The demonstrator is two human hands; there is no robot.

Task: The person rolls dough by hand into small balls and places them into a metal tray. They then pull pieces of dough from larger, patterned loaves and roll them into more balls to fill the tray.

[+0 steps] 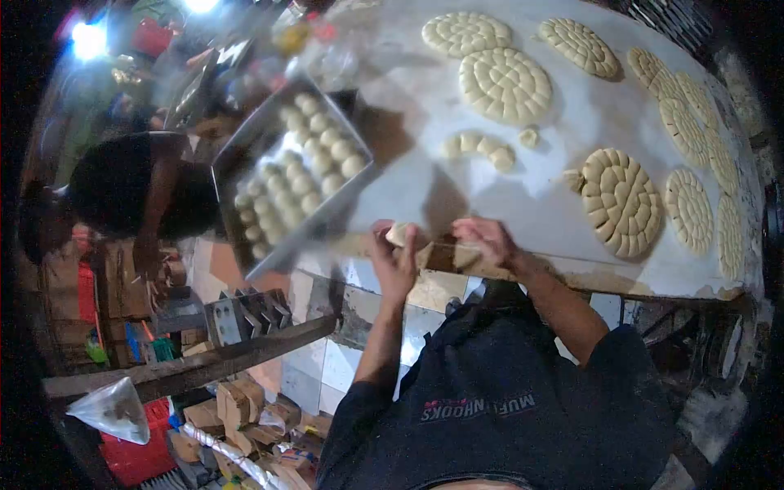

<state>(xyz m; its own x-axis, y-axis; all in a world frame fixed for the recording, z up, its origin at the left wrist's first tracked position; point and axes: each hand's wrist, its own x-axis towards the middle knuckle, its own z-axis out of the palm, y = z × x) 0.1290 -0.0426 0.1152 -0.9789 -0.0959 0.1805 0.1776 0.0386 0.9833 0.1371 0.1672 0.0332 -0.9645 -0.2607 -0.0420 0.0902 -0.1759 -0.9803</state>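
My left hand (pixel 395 260) is closed around a small piece of pale dough (pixel 398 234) at the table's near edge. To its right, my right hand (pixel 487 238) hovers over the same edge with fingers bent together; whatever they may pinch is too blurred to make out. Beyond my hands lie a short curved row of dough pieces (pixel 478 149) and a single dough ball (pixel 529 137). A segmented dough round (pixel 506 86) sits behind them, and another oval one (pixel 621 202) is to the right. Left of my hands is a metal tray (pixel 367 160) holding rows of dough balls (pixel 282 192).
More segmented dough rounds (pixel 690 211) line the right side of the pale tabletop (pixel 531 216). A person in dark clothing (pixel 131 184) is at the left, beyond the tray. Below are a wooden beam (pixel 237 355), cardboard pieces (pixel 237 404) and a red crate (pixel 135 457).
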